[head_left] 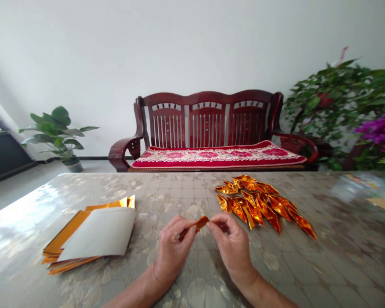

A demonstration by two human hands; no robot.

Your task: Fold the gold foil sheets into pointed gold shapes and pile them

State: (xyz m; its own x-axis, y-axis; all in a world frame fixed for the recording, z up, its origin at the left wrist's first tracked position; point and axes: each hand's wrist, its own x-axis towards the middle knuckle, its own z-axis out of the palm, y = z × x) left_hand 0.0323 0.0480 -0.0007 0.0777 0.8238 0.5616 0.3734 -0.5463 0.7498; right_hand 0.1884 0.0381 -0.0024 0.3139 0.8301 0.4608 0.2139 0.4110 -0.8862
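Observation:
Between my hands is a small folded piece of shiny gold-orange foil paper (201, 222), held just above the table. My left hand (176, 239) pinches its left part between thumb and fingers, which hide some of it. At its right end, my right hand (230, 239) pinches the tip with thumb and forefinger. A stack of flat foil paper sheets (71, 233) lies to the left, with a pale sheet (99, 233) face-up on top. Beyond my right hand is a heap of folded, pointed foil shapes (259, 203).
The table (333, 256) has a glossy patterned cover. Clear plastic packaging (356, 188) lies at its right side. A wooden bench (208, 124) with a red floral cover (218, 157) stands behind it. A potted plant (56, 132) is at left, and leafy plants (333, 102) stand at right.

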